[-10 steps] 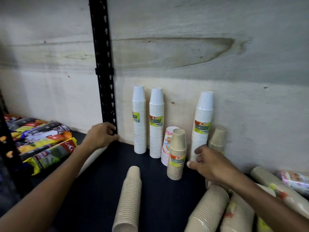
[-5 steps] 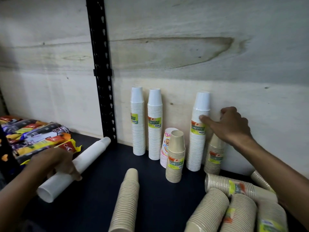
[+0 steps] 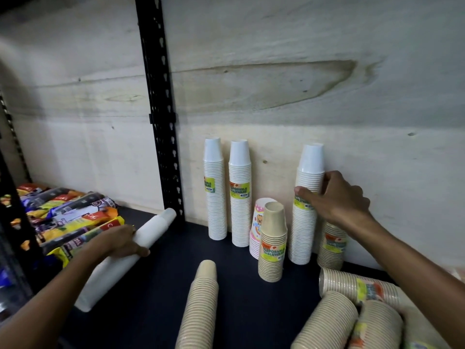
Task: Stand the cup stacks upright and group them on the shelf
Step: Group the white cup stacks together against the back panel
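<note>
My left hand [image 3: 120,241] grips a long white cup stack [image 3: 141,248] that lies slanted on the dark shelf [image 3: 241,298], its closed end near the black post. My right hand [image 3: 334,197] is wrapped around a tall white stack [image 3: 305,222] standing against the back wall. Two more white stacks [image 3: 227,192] stand upright to its left. A patterned pink stack [image 3: 258,222] and a short tan stack [image 3: 273,243] stand in front. Another short tan stack [image 3: 332,245] stands under my right wrist. One tan stack [image 3: 201,306] lies flat in the middle.
Several tan stacks [image 3: 352,311] lie in a heap at the lower right. Colourful wrapped packets [image 3: 70,217] lie piled at the left. A black slotted upright post [image 3: 161,117] rises from the shelf's back, in front of the plywood wall [image 3: 302,96].
My left hand pulled the lying white stack out from beside the post. My right hand rose from the short tan stack and closed on the tall white stack.
</note>
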Tool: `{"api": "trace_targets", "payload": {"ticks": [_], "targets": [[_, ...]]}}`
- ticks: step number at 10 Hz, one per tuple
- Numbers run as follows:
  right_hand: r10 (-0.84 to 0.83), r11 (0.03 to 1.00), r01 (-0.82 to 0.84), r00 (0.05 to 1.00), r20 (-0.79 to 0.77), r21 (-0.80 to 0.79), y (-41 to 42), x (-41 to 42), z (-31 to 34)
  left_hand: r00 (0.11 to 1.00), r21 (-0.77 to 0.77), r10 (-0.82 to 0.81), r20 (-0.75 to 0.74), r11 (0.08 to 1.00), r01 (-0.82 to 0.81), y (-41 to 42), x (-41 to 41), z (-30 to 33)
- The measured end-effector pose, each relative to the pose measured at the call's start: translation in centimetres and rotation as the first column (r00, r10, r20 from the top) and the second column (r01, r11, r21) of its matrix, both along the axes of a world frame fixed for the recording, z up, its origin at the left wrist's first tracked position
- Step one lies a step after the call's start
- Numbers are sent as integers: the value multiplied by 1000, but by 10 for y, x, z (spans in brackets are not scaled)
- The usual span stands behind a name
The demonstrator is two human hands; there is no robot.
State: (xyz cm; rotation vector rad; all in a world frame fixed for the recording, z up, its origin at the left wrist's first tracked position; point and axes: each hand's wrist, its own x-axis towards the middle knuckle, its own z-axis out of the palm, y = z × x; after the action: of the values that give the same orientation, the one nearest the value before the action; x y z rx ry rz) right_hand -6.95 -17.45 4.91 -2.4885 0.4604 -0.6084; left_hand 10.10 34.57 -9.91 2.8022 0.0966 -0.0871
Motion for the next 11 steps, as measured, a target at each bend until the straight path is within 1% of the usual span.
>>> {"api": "trace_targets", "payload": {"ticks": [1, 2, 3, 4, 5, 6, 7, 8, 9, 10, 11], "targets": [[5, 1000, -5, 1000, 5, -5, 1, 1, -1, 997, -110, 67, -25, 992, -70, -19, -8, 20], [4, 1000, -4, 1000, 13, -3, 2, 1, -1, 997, -317, -33, 67, 947, 53, -70, -83, 80], [3, 1000, -3, 1000, 9, -2, 1, 1, -2, 990, -578, -79, 118, 805, 134, -104, -109, 106], [-1, 1000, 1, 1000, 11, -1, 0, 1, -1, 977, -786, -58, 203, 586, 198, -126, -108, 108], [-5, 1000, 5, 1000, 5, 3, 1, -1, 1, 961, -883, -20, 275, 391, 261, -148, -103, 100], [-3, 1000, 3, 1000, 5, 4, 0, -1, 0, 914, -804, 31, 405, 488, 340, -164, -97, 86], [3, 1000, -3, 1000, 4, 3, -1, -2, 0, 906, -792, 68, 418, 516, 327, -170, -89, 76], [9, 1000, -9, 1000, 1, 1, -3, -4, 0, 911, -774, -32, 410, 516, 367, -166, -87, 78], [23, 1000, -23, 1000, 5, 0, -3, -4, -1, 909, -776, -86, 408, 492, 395, -159, -90, 76], [23, 1000, -23, 1000, 10, -2, -2, -3, -1, 899, -773, -88, 428, 480, 415, -153, -92, 72], [25, 1000, -25, 1000, 17, 9, -2, -3, -1, 890, -732, -123, 438, 525, 433, -157, -98, 75]]}}
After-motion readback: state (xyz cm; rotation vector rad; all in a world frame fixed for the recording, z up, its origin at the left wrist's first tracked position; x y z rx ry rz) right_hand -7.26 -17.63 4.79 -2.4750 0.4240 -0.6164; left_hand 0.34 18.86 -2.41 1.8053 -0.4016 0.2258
